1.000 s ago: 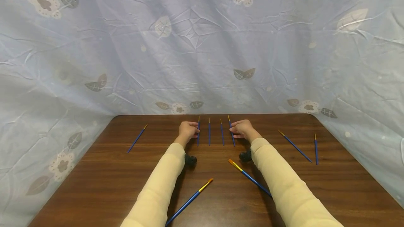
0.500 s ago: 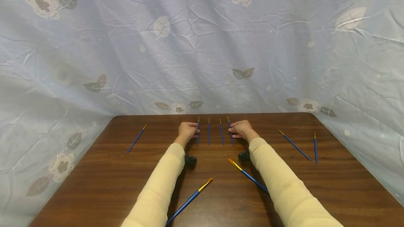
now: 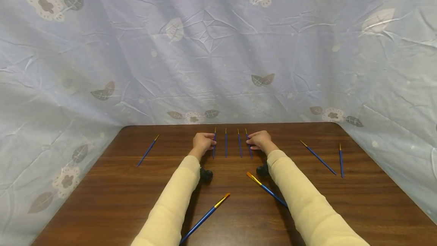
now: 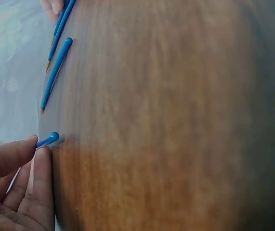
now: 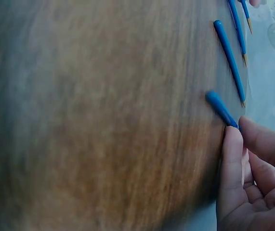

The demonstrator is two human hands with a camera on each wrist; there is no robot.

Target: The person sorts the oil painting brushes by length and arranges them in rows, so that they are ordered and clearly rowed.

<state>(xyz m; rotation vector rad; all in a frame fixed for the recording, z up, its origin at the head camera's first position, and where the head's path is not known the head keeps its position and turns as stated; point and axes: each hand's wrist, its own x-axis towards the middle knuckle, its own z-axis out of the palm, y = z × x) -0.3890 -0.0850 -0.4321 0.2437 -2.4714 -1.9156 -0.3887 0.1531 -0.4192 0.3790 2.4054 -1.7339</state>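
Near the far edge of the table, my left hand (image 3: 203,142) pinches a thin blue paintbrush (image 4: 48,139) between thumb and finger. My right hand (image 3: 260,141) pinches another thin blue paintbrush (image 5: 219,107), its bristle end pointing away from me. Between the two hands lie two more thin brushes, the left one (image 3: 226,143) and the right one (image 3: 239,143), roughly parallel with tips toward the curtain. In the right wrist view, thumb and fingertips hide part of the held brush's handle.
Larger paintbrushes lie nearer, one by the left sleeve (image 3: 205,218), one partly under the right sleeve (image 3: 268,190). A thin brush (image 3: 148,150) rests at far left; two more, one slanted (image 3: 318,157) and one straighter (image 3: 341,161), lie at right. A patterned curtain (image 3: 211,67) hangs behind the table (image 3: 109,200).
My right hand has shifted slightly left, with its brush a little closer to the middle pair and a touch nearer me. My left hand stays nearly still, its brush tip slightly lower in view.
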